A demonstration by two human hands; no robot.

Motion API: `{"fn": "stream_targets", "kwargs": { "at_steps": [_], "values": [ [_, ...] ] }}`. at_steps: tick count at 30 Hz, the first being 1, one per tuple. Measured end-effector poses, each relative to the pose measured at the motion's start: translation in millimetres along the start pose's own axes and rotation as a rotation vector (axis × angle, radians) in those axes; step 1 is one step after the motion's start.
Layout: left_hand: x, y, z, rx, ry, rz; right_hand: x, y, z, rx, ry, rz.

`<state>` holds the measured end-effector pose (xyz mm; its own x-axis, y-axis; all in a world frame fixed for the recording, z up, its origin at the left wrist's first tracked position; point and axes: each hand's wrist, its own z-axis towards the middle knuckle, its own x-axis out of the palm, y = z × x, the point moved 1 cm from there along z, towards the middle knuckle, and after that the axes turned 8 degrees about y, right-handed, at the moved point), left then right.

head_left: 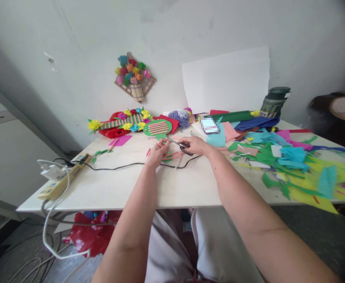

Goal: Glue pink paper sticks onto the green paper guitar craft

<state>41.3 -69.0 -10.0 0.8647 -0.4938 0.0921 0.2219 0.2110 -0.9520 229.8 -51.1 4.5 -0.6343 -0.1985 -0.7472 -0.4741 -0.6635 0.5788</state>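
Observation:
My right hand (196, 146) is closed round the dark handles of a pair of scissors (185, 147), whose blades point up and left. The blade tips reach to the fingers of my left hand (158, 153), which are pinched together; what they hold is too small to make out. Just beyond both hands lies a green paper fan shape (168, 126) with a row of pinkish sticks across its face. Its short green handle (161, 136) runs down toward my left fingers. Several pink sticks (176, 154) lie on the table under and between my hands, with a bit of green paper.
A black cable (122, 168) crosses the table from a power strip (50, 192) at left. A flower-decorated paper piece (122, 122) and purple yarn (180, 118) lie behind. Coloured paper scraps (292, 157), a phone (210, 125) and a dark bottle (275, 103) are at right.

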Motion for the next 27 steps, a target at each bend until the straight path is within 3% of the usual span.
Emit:
{"fn": "stream_targets", "kwargs": {
  "at_steps": [8, 13, 20, 27],
  "values": [
    [1.1, -2.1, -0.9, 0.014, -0.004, -0.026, 1.0, 3.6, 1.5, 0.036, 0.01, 0.268],
    [2.9, -4.1, -0.1, 0.021, -0.007, -0.044, 6.1, 3.2, 4.8, 0.074, -0.06, 0.468],
    [5.0, -4.2, 1.4, 0.017, 0.01, 0.006, 4.9, -5.6, 4.8, 0.134, -0.154, 0.45],
    [4.3, -0.7, 4.4, 0.031, -0.046, 0.042, 11.5, 7.2, 8.6, 0.23, -0.204, 0.6]
  ]
}}
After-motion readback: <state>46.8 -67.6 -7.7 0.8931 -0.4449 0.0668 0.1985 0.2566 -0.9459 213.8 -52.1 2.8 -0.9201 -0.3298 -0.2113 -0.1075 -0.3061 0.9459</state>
